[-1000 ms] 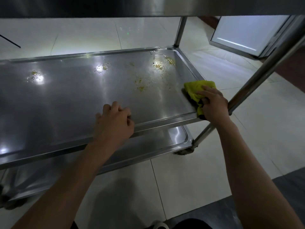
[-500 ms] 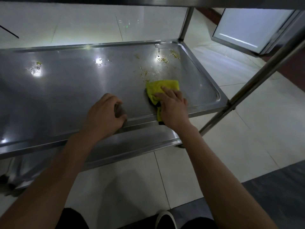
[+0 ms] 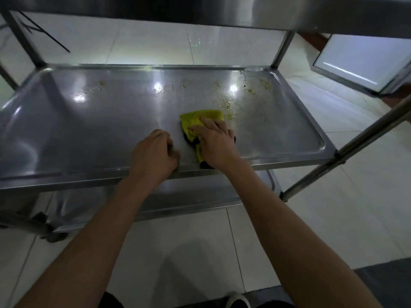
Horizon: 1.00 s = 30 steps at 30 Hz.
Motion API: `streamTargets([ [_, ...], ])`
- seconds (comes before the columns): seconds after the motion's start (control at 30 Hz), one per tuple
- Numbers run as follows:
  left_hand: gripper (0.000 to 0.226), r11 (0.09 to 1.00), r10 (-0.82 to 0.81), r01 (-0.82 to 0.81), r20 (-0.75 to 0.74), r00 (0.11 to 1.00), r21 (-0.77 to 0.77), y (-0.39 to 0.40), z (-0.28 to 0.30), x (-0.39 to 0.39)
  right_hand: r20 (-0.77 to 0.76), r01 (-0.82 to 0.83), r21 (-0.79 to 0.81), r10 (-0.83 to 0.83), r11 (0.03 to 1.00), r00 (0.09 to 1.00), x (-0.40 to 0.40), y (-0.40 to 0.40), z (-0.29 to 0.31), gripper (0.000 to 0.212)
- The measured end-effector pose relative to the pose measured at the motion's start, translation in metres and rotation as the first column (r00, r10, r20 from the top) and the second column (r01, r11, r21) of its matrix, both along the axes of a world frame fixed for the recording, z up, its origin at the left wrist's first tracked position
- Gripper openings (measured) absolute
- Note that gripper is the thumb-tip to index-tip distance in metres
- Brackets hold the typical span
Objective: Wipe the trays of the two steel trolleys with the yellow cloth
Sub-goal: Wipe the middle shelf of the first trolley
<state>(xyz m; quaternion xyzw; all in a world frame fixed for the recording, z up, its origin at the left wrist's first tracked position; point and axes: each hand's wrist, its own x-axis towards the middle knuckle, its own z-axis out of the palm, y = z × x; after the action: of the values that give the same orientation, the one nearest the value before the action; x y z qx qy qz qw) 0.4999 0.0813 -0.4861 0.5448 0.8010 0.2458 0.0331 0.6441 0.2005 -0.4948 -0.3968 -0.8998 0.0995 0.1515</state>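
The crumpled yellow cloth (image 3: 201, 121) lies on the middle steel tray (image 3: 89, 130) of the trolley, a little right of centre and near the front rim. The right hand (image 3: 214, 144) presses it flat, fingers spread and nearly straight over the fabric, not gripping. Just beside it, the left hand (image 3: 155, 155) rests on the tray's front edge with its fingers curled over the rim. Yellowish crumbs and smears (image 3: 229, 104) dot the steel beyond the cloth, thickest toward the far right corner. Below sits a lower steel tray (image 3: 200, 196); pale floor tiles (image 3: 311, 218) surround the trolley.
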Motion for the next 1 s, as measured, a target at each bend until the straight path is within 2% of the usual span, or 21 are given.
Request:
streamTargets([
  [0.1, 0.026, 1.000, 0.008, -0.008, 0.013, 1.000, 0.022, -0.001, -0.001, -0.008, -0.001, -0.059, -0.002, 0.059, 0.998, 0.998, -0.028, -0.002, 0.000, 0.045],
  [0.23, 0.024, 1.000, -0.003, 0.005, -0.125, 0.992, 0.015, -0.001, -0.004, -0.006, 0.007, -0.108, 0.012, 0.108, 0.994, 0.994, -0.050, -0.003, -0.001, 0.043],
  [0.43, 0.018, 0.999, -0.031, 0.037, -0.313, 0.949, 0.011, 0.013, 0.001, 0.008, -0.033, -0.117, 0.023, 0.118, 0.993, 0.993, -0.033, 0.013, -0.005, 0.040],
  [0.63, 0.020, 0.995, -0.030, -0.012, -0.425, 0.905, -0.096, 0.025, 0.006, 0.011, -0.027, 0.001, 0.019, 0.000, 1.000, 1.000, 0.003, 0.048, -0.007, 0.037],
  [0.77, 0.017, 0.988, -0.022, -0.042, -0.405, 0.914, -0.148, 0.030, 0.008, 0.010, -0.042, 0.086, 0.007, -0.086, 0.996, 0.995, 0.048, 0.083, -0.006, 0.038],
  [1.0, 0.018, 0.974, 0.078, -0.149, -0.369, 0.926, -0.169, 0.040, 0.006, 0.020, -0.013, 0.340, 0.002, -0.340, 0.941, 0.940, 0.158, 0.152, -0.001, 0.041],
])
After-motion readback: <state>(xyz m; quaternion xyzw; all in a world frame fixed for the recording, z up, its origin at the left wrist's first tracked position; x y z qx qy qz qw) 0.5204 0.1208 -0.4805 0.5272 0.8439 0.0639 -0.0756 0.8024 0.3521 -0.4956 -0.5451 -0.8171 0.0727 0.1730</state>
